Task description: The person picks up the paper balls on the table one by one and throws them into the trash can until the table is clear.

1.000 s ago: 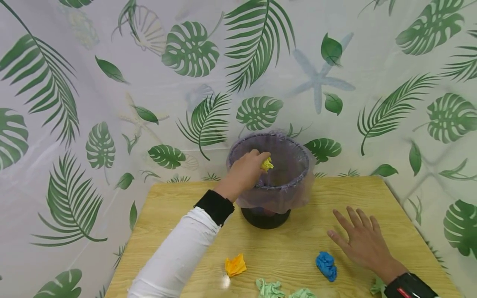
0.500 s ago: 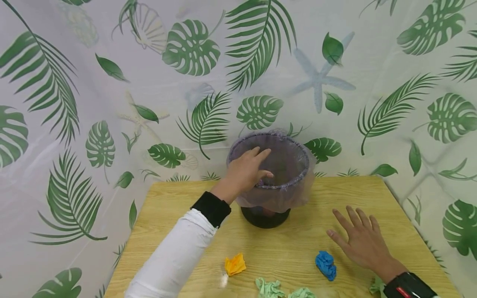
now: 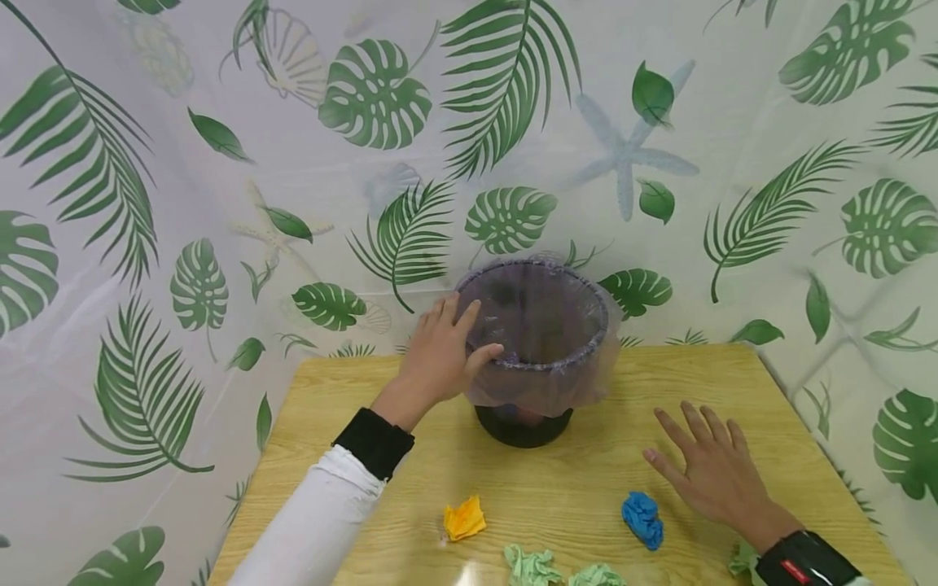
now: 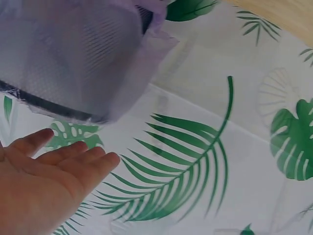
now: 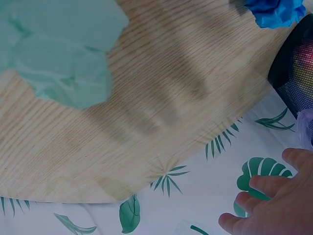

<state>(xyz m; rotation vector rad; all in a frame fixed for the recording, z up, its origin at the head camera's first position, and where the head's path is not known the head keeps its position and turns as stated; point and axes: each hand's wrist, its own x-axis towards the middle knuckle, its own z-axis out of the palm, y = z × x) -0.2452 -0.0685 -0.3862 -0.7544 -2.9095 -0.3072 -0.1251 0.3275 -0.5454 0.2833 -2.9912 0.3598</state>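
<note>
My left hand point(image 3: 434, 350), fingers spread and holding nothing, is at the left rim of a dark mesh waste bin point(image 3: 523, 427) lined with a thin purple bag point(image 3: 579, 382). In the left wrist view the same hand point(image 4: 54, 176) appears palm up beside the bag-covered bin point(image 4: 83, 54). My right hand point(image 3: 714, 476) hovers with spread fingers over the right side of the table. Left of it lies a crumpled blue paper ball point(image 3: 642, 519); a green crumpled paper point(image 3: 743, 561) sits by its wrist, looming large in the right wrist view.
An orange crumpled paper point(image 3: 464, 518) lies at the front of the wooden table point(image 3: 352, 391), with two green crumpled papers point(image 3: 531, 566) near the bottom edge. A leaf-patterned curtain point(image 3: 410, 163) stands close behind the bin and along both sides.
My left hand let go of a yellow crumpled paper over the bin, then drew back left to the rim with its fingers spread. The right hand has stayed in place.
</note>
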